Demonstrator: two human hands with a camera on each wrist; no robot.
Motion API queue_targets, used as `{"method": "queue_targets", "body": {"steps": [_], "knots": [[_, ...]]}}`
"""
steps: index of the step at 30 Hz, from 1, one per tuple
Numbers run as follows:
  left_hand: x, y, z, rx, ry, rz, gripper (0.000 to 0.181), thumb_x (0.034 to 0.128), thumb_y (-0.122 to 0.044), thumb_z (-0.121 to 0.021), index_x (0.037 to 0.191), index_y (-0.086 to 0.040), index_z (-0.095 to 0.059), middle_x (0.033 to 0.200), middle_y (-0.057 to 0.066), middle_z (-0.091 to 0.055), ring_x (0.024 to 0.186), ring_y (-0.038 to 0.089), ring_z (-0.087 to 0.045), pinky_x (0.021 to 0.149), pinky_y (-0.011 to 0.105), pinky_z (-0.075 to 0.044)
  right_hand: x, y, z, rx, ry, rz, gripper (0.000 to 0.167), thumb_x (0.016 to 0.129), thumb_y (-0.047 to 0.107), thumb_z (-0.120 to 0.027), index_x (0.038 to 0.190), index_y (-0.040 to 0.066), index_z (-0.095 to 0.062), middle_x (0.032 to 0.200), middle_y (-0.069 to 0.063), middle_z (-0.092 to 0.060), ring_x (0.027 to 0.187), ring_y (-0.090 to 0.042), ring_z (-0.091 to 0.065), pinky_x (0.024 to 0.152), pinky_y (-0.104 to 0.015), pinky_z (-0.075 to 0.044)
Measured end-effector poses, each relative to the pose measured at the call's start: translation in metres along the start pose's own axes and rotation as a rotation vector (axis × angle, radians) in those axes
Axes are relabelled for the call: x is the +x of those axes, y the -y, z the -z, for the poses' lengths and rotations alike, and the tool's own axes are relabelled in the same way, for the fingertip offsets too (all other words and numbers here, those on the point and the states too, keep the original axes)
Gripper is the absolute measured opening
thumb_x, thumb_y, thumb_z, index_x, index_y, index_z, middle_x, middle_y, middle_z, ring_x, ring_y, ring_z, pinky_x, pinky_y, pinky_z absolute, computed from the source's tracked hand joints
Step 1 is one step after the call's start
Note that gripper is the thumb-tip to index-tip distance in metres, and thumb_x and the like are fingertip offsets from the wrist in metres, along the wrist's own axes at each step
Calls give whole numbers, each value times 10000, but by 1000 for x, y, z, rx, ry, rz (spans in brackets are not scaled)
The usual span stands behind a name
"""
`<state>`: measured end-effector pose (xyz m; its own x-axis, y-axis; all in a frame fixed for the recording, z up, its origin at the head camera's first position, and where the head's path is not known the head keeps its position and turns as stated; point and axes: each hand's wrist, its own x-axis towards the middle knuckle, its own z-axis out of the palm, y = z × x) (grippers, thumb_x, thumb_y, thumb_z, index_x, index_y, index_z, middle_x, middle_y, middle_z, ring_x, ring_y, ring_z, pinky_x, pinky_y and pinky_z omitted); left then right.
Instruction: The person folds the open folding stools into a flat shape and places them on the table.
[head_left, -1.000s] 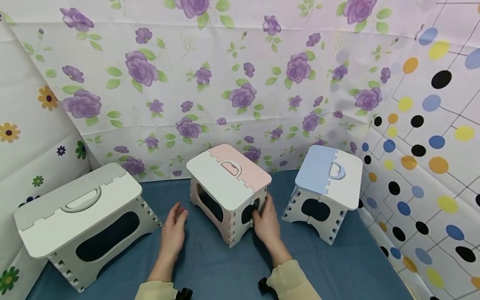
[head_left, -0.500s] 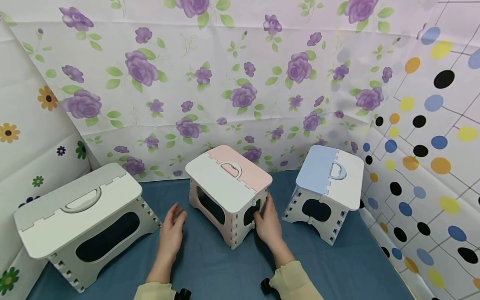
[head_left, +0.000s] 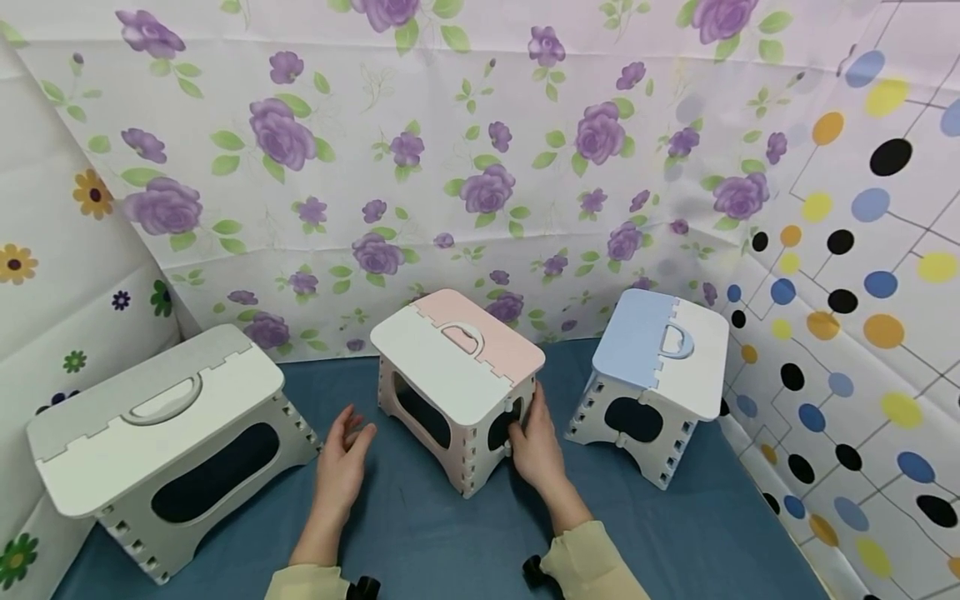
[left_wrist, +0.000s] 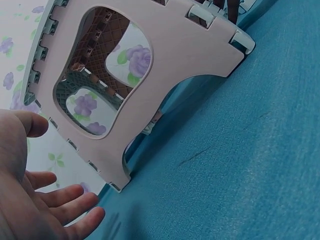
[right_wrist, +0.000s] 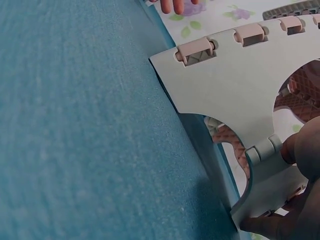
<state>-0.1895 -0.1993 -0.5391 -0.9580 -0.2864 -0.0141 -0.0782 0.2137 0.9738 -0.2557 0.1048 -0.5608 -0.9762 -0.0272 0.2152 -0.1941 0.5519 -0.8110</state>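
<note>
A pink and white folding step stool (head_left: 438,367) stands unfolded in the middle of the head view. My right hand (head_left: 540,450) grips its right end panel, the thumb at the oval opening and the fingers round the rear edge. Close up in the right wrist view, the thumb of the right hand (right_wrist: 306,180) lies by the hinge of the white end panel (right_wrist: 225,85). My left hand (head_left: 341,471) hovers left of the stool, holding nothing. The left wrist view shows that hand's spread fingers (left_wrist: 62,197) apart from the pink side panel (left_wrist: 185,47).
A larger grey and white folding stool (head_left: 232,375) stands unfolded at left. A small blue and white folding stool (head_left: 637,342) stands at right. All rest on a blue cloth (head_left: 442,554), with a flowered curtain (head_left: 420,200) behind and a dotted curtain (head_left: 847,358) at right.
The pink and white stool has turned and shifted slightly towards me, my right hand moving with it a little rightward. My left hand has drifted slightly left. Over the last half second almost nothing moves.
</note>
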Motion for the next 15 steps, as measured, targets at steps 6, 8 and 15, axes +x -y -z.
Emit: {"method": "queue_targets", "body": {"steps": [6, 8, 15], "knots": [[1, -2, -1, 8, -4, -9, 698, 1134, -367, -557, 1702, -88, -262, 1678, 223, -361, 1504, 403, -411, 1178, 617, -366, 1, -2, 1, 8, 19, 21, 782, 1078, 99, -507, 1720, 70, -61, 1718, -279, -224, 1541, -475, -316, 1149, -667, -377], [2, -2, -1, 10, -7, -15, 697, 1133, -353, -565, 1699, -79, -266, 1677, 227, -362, 1507, 405, -409, 1178, 616, -368, 1, -3, 2, 14, 28, 27, 785, 1080, 94, -503, 1722, 77, -51, 1726, -272, -206, 1551, -469, -299, 1157, -665, -369], [4, -3, 0, 8, -1, -26, 697, 1124, -278, -597, 1691, -47, -265, 1684, 231, -349, 1547, 409, -339, 1205, 598, -332, 5, -5, 3, 34, 64, 62, 840, 1068, 41, -491, 1728, 123, 21, 1739, -255, -188, 1455, -451, -445, 1080, -603, -445]]}}
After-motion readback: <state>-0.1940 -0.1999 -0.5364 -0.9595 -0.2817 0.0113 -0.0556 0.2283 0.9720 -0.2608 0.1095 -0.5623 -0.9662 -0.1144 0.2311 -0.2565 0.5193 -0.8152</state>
